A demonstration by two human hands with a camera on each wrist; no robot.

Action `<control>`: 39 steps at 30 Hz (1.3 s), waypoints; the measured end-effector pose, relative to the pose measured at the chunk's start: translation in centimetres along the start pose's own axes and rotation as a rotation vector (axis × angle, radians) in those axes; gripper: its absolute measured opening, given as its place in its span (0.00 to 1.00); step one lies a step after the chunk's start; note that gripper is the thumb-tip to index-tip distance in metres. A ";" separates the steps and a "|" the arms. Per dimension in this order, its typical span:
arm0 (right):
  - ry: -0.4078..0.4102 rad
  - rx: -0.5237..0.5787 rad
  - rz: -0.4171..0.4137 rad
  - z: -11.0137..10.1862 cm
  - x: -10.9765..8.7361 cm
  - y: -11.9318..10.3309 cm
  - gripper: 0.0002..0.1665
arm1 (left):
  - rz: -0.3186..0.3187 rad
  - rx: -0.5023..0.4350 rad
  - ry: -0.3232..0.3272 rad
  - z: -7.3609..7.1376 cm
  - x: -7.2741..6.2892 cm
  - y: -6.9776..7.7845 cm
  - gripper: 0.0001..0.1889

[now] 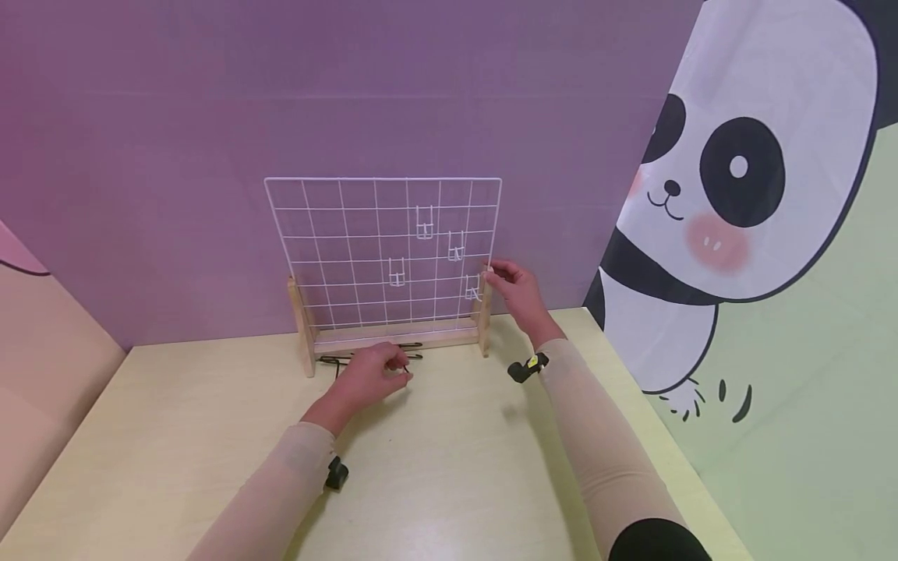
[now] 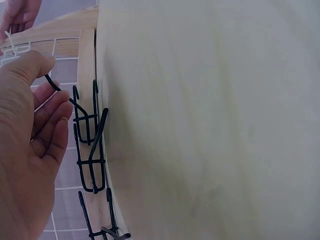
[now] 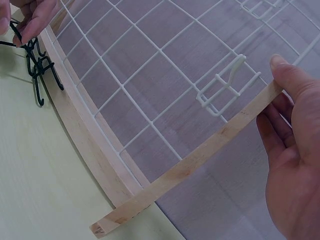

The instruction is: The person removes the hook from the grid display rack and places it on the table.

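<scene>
A white wire grid [image 1: 379, 178] stands in a wooden stand [image 1: 303, 327] at the back of the table. My left hand [image 1: 368, 378] is low in front of the stand, its thumb and fingers pinching the prong of a black wire hook [image 2: 87, 119]. Other black hooks [image 2: 92, 162] lie close by along the stand's base. At the grid's right side, my right hand [image 1: 519, 296] grips the top of the wooden upright [image 3: 200, 155], thumb in front and fingers behind. Several white hooks [image 1: 424, 231] hang on the grid's right half, one [image 3: 222, 92] close to the right hand.
The pale wooden table [image 1: 435, 467] extends in front of the stand. A purple wall covering [image 1: 175, 195] rises right behind it. To the right, beyond the table edge, is a wall with a large panda picture [image 1: 807, 218].
</scene>
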State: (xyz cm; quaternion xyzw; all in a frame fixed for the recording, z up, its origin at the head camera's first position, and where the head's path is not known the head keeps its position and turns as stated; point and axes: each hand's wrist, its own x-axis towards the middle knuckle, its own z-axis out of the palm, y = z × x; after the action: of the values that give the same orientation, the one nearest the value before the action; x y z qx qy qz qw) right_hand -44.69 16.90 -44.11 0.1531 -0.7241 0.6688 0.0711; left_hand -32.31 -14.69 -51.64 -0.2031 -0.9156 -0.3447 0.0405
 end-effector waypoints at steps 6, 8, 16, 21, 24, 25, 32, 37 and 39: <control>0.009 -0.016 0.010 0.0 0.0 -0.1 0.21 | -0.009 0.008 -0.024 0.0 -0.1 0.1 0.11; 0.011 -0.018 0.010 0.0 0.0 -0.1 0.21 | -0.013 0.015 -0.029 0.0 -0.1 0.2 0.12; 0.008 -0.014 0.017 0.0 0.0 0.1 0.21 | -0.001 0.063 -0.044 0.1 -0.2 0.2 0.13; 0.003 -0.011 0.021 0.0 0.0 0.0 0.21 | 0.003 0.074 -0.053 0.1 -0.2 0.1 0.13; 0.002 -0.007 0.020 0.0 0.0 0.0 0.21 | 0.005 0.083 -0.060 0.2 -0.2 0.1 0.13; 0.002 -0.004 0.019 0.0 0.0 0.0 0.21 | 0.006 0.087 -0.063 0.2 -0.1 0.0 0.13; 0.002 0.001 0.013 0.0 -0.1 -0.2 0.21 | -0.007 0.118 -0.085 0.3 -0.1 -0.1 0.15; 0.003 -0.002 0.011 0.0 -0.1 -0.1 0.21 | -0.015 0.128 -0.092 0.3 -0.1 -0.1 0.16; 0.003 -0.001 0.011 0.0 -0.1 -0.1 0.21 | -0.020 0.127 -0.092 0.3 -0.1 0.0 0.16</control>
State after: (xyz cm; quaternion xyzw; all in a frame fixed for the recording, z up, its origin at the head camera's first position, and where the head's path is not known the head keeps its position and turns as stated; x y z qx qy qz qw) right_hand -44.61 16.90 -44.05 0.1480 -0.7252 0.6690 0.0685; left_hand -32.21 -14.58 -51.90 -0.2066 -0.9385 -0.2766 0.0079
